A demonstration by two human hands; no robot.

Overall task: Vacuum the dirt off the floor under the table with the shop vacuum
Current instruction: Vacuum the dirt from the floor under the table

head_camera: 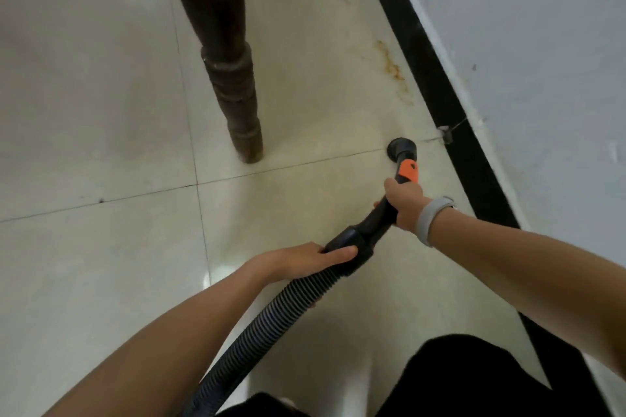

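A black ribbed vacuum hose [271, 322] runs up from the bottom of the head view to a black handle tube with an orange collar [408, 171]. Its round black nozzle [399, 147] sits on the pale tile floor [101, 264], right of the table leg. My left hand [315, 256] grips the hose cuff where the ribs end. My right hand [403, 203], with a grey wristband, grips the tube just below the orange collar. A brownish stain [393, 68] marks the tiles beyond the nozzle.
A dark turned wooden table leg [233, 85] stands on the floor left of the nozzle. A black baseboard [440, 85] and a pale wall [542, 44] run along the right. A small clip with a wire [447, 132] lies by the baseboard. Dark clothing fills the bottom edge.
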